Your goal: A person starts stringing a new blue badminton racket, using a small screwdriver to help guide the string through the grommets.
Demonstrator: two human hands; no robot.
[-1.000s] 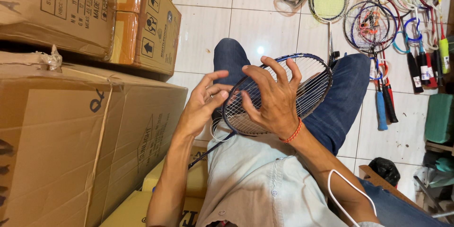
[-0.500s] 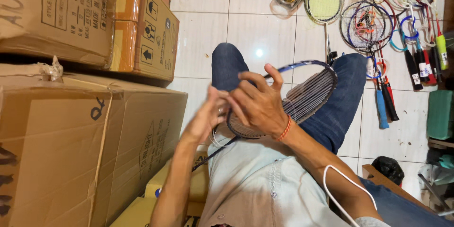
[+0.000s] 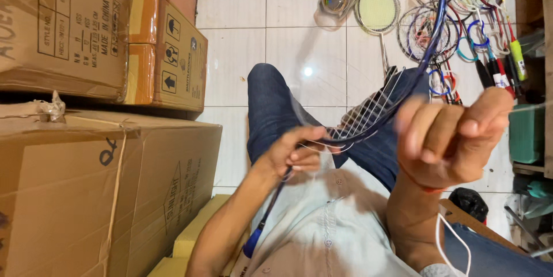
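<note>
Flanking hands (image 3: 368, 150): tall brown cartons (image 3: 103, 196)

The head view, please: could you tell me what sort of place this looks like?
Probably a racket stringing or repair workshop: a pile of rackets on the tiled floor, stacked cardboard cartons, and a blue racket being worked on.
</note>
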